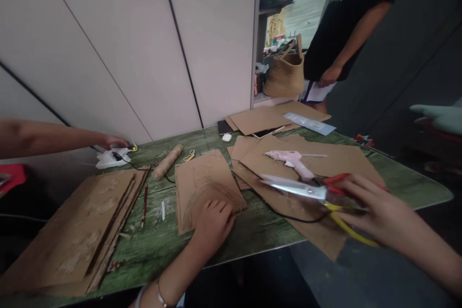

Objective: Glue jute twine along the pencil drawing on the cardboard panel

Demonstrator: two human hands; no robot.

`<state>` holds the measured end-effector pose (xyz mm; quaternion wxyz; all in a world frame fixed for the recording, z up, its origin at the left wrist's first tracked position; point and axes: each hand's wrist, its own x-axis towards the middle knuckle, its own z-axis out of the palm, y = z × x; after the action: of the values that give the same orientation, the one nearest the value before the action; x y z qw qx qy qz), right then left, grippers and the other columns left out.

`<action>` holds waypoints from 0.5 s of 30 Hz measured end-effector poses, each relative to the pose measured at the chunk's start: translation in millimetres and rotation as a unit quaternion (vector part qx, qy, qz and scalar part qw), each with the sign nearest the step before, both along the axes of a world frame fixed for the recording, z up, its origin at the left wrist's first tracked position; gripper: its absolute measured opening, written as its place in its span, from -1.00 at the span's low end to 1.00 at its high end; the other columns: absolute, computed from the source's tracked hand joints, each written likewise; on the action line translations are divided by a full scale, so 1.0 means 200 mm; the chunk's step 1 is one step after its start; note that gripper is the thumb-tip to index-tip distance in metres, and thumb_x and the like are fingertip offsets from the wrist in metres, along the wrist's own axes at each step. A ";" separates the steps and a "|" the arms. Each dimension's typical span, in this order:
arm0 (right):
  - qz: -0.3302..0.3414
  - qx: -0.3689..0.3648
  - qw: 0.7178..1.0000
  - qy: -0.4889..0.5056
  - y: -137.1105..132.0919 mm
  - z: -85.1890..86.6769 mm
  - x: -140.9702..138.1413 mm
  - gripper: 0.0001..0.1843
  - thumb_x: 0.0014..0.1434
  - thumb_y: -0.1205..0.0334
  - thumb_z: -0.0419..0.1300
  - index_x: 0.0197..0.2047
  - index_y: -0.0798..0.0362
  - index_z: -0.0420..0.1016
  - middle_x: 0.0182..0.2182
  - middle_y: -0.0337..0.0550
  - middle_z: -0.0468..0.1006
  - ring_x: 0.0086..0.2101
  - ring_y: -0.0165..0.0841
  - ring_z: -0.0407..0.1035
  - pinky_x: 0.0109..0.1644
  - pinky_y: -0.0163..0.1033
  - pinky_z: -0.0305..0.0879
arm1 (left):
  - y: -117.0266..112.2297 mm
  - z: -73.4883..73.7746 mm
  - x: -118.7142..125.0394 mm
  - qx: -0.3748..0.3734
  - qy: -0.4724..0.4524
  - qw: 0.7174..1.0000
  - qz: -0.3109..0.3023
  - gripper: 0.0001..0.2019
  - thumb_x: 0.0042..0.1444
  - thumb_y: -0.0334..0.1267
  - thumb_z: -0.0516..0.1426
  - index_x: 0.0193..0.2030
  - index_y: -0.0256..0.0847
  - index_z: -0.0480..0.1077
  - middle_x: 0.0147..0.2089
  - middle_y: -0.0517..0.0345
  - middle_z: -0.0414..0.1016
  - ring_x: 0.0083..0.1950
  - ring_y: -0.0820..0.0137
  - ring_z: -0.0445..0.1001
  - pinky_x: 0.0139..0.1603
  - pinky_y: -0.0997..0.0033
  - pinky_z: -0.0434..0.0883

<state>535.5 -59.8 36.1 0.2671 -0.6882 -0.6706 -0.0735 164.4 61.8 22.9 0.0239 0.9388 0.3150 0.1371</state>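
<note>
My left hand [214,219] lies palm down on a curved, layered piece of brown cardboard [202,197], its fingers slightly bent over the surface. Under that piece is a flat cardboard sheet [211,163] marked with thin lines. My right hand [375,207] grips a pair of scissors [299,188] with a red handle, the silver blades pointing left above the cardboard. A yellow strip [352,231] curves below the red handle; whether it belongs to the scissors I cannot tell. Behind the blades, a pink glue gun [294,161] rests on stacked cardboard sheets [346,159].
Another person's hand [117,142] touches a white object at the far left. Nearby lie a twine roll [168,161], a red pencil [145,207] and a cardboard stack [72,236]. A dark cable [285,216] crosses the green table [155,245]. Someone [346,33] stands behind the right side.
</note>
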 end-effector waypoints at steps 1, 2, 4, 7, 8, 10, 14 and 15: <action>0.035 -0.007 0.999 -0.021 0.04 0.02 -0.04 -0.62 0.17 -0.21 0.17 -0.16 -0.10 0.50 -0.11 0.00 0.56 -0.22 -0.11 0.54 -0.36 -0.15 0.48 | 0.00 0.00 0.00 -0.014 -0.009 1.000 0.012 -0.91 0.26 -0.35 0.10 -0.29 -0.14 0.38 -0.28 0.10 0.52 -0.20 0.23 0.46 -0.19 0.23 0.30; 0.068 -0.012 0.997 -0.043 0.08 0.03 -0.08 -0.63 0.17 -0.17 0.18 -0.13 -0.08 0.50 -0.09 0.02 0.56 -0.22 -0.11 0.54 -0.40 -0.16 0.46 | 0.00 -0.01 0.01 -0.031 -0.019 0.999 0.024 -0.91 0.25 -0.35 0.11 -0.30 -0.14 0.38 -0.28 0.10 0.53 -0.21 0.24 0.46 -0.21 0.24 0.29; 0.110 -0.016 0.990 -0.085 0.14 0.03 -0.13 -0.66 0.17 -0.07 0.21 -0.08 -0.05 0.48 -0.06 0.02 0.56 -0.22 -0.11 0.54 -0.42 -0.18 0.44 | 0.00 -0.01 0.01 -0.069 -0.044 0.996 0.040 -0.90 0.24 -0.36 0.12 -0.32 -0.15 0.38 -0.28 0.11 0.53 -0.21 0.24 0.46 -0.23 0.26 0.28; 0.164 -0.029 0.977 -0.132 0.19 0.01 -0.17 -0.73 0.14 0.11 0.23 -0.08 -0.02 0.47 -0.06 0.02 0.55 -0.20 -0.14 0.53 -0.36 -0.19 0.44 | 0.00 -0.01 0.01 -0.111 -0.076 0.990 0.046 -0.91 0.23 -0.37 0.12 -0.31 -0.15 0.39 -0.27 0.13 0.54 -0.19 0.25 0.45 -0.19 0.26 0.27; 0.177 -0.033 0.973 -0.142 0.21 0.01 -0.19 -0.73 0.12 0.17 0.24 -0.09 -0.01 0.46 -0.07 0.02 0.55 -0.20 -0.14 0.53 -0.34 -0.19 0.45 | 0.00 -0.01 0.00 -0.123 -0.084 0.988 0.047 -0.91 0.24 -0.37 0.12 -0.30 -0.15 0.39 -0.27 0.14 0.54 -0.18 0.25 0.45 -0.18 0.26 0.27; 0.194 -0.038 0.969 -0.147 0.23 0.01 -0.22 -0.71 0.08 0.24 0.24 -0.08 -0.01 0.46 -0.11 -0.01 0.55 -0.18 -0.14 0.53 -0.31 -0.19 0.45 | 0.00 -0.01 0.00 -0.144 -0.093 0.984 0.048 -0.90 0.25 -0.36 0.11 -0.31 -0.16 0.39 -0.26 0.15 0.54 -0.18 0.26 0.45 -0.16 0.26 0.27; 0.205 -0.045 0.969 -0.133 0.26 0.01 -0.25 -0.74 0.08 0.27 0.24 -0.11 -0.02 0.47 -0.13 -0.04 0.55 -0.21 -0.18 0.52 -0.28 -0.19 0.44 | 0.00 -0.01 0.00 -0.168 -0.104 0.979 0.053 -0.90 0.26 -0.35 0.10 -0.29 -0.15 0.40 -0.27 0.16 0.54 -0.18 0.26 0.44 -0.14 0.26 0.27; 0.206 -0.047 0.968 -0.133 0.26 0.01 -0.24 -0.74 0.08 0.26 0.24 -0.10 -0.02 0.47 -0.12 -0.04 0.55 -0.22 -0.19 0.52 -0.28 -0.20 0.44 | 0.00 -0.02 0.00 -0.170 -0.107 0.978 0.055 -0.90 0.27 -0.35 0.09 -0.28 -0.15 0.39 -0.27 0.16 0.54 -0.18 0.26 0.44 -0.14 0.26 0.26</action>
<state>487.1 -7.2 38.2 0.1525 -0.5312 -0.8299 -0.0760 164.1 62.1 19.6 0.2090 0.8824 0.3801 0.1823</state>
